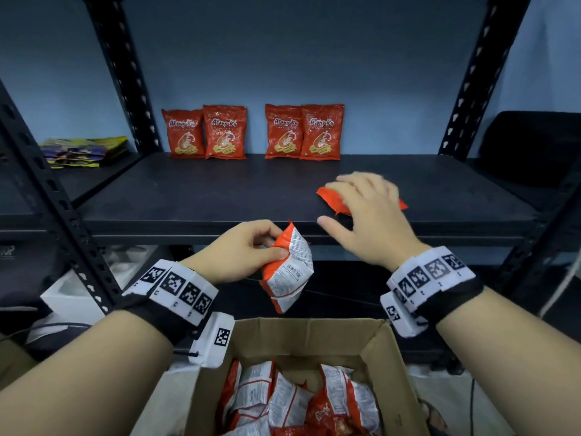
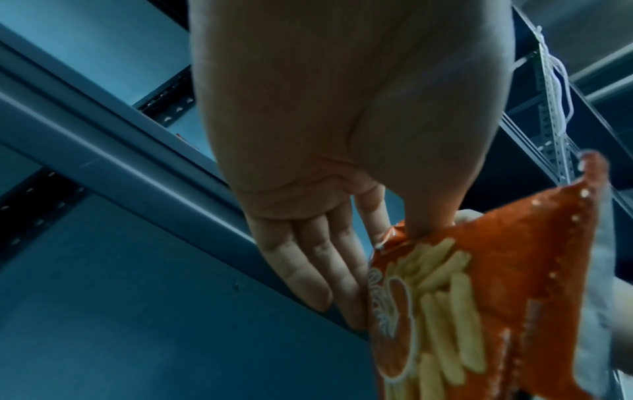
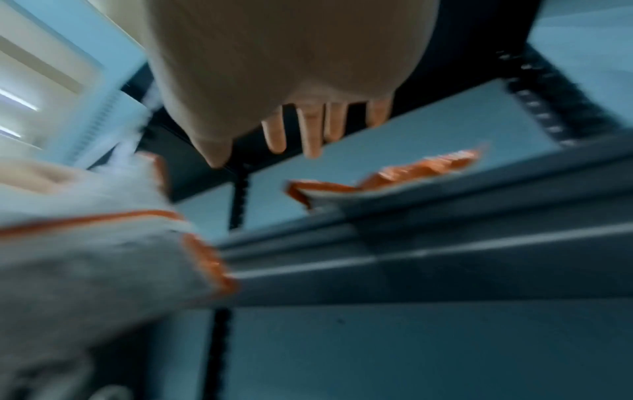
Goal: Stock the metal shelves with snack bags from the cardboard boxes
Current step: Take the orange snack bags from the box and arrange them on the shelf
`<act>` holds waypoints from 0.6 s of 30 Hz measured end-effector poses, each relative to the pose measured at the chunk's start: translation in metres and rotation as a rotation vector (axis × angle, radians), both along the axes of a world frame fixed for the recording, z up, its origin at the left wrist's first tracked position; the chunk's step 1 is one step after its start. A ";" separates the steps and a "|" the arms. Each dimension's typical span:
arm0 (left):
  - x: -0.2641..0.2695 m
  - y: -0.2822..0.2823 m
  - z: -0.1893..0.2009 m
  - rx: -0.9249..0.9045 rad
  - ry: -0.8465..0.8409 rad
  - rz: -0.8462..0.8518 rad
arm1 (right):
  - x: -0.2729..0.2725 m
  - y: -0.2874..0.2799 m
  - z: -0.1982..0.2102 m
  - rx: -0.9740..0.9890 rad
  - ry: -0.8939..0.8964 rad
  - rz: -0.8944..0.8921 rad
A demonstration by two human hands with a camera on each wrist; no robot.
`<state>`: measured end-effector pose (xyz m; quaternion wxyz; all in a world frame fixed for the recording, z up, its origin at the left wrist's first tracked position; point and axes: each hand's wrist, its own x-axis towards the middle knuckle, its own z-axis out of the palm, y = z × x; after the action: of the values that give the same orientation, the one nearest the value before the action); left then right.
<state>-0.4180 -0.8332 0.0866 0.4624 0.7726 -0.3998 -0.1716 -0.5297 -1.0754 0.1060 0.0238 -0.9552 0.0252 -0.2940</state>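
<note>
I'm watching my left hand (image 1: 242,251) pinching a crinkled red-and-white foil snack bag (image 1: 287,269) by its upper edge, thumb against fingertips. The bag is hanging below and just right of that hand, over the open brown cardboard box (image 1: 374,344), its long axis running nearly vertical with the top corner pointing up toward the shelf edge. The white printed back is facing me in the head view; in the left wrist view the red front with the pictured fries (image 2: 445,311) is facing the camera, and the remaining fingers (image 2: 308,270) are lying straight beside the bag.

My right hand (image 1: 366,212) is spreading open, fingers relaxed and apart, gripping nothing. Directly under its palm a second red foil snack bag (image 1: 333,199) is lying flat on the dark metal shelf board (image 1: 188,196), its long axis running left to right across the shelf. From the blurred right wrist view I'm seeing the fingertips (image 3: 310,130) hovering above that bag (image 3: 387,178), apart from it.

Beyond both hands, four upright red snack bags (image 1: 254,132) are standing in two pairs against the back wall, fronts toward me. Below my wrists, more red-and-white bags (image 1: 292,401) are filling the box.
</note>
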 end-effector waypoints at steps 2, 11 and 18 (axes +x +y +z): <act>-0.001 -0.003 0.005 -0.022 0.056 -0.001 | -0.006 0.017 0.001 0.189 0.042 0.191; -0.010 -0.001 0.012 -0.020 0.175 -0.037 | -0.009 0.047 -0.015 0.728 0.173 0.375; -0.017 0.000 0.023 -0.162 0.378 0.053 | -0.005 0.048 -0.013 0.895 0.003 0.304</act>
<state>-0.4350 -0.8328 0.1096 0.5944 0.6971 -0.2978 -0.2686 -0.5349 -1.0274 0.0927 0.4757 -0.8444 0.0093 -0.2462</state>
